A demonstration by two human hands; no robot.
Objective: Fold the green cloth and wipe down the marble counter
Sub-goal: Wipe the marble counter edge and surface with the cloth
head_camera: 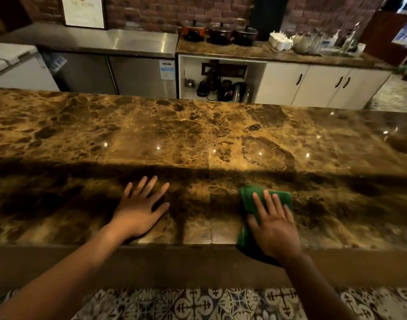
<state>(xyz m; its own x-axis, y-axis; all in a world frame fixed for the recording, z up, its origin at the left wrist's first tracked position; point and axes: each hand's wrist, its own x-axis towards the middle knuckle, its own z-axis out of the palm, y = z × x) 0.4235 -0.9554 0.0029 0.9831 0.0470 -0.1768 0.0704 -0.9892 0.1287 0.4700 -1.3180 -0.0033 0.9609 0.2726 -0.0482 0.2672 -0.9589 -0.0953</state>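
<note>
The folded green cloth [248,199] lies on the brown marble counter [197,135] near its front edge, right of centre. My right hand [273,225] presses flat on top of the cloth with fingers spread, covering much of it; the cloth's near end hangs slightly over the counter's edge. My left hand [140,206] rests palm down on the bare marble to the left, fingers apart, holding nothing.
Beyond the counter stand a steel worktop [128,41] and a second marble top [244,50] with pots [221,33], cups and jars [301,41]. White cabinets [313,85] and an open shelf with appliances [221,86] sit below. Patterned floor tiles [197,303] lie beneath me.
</note>
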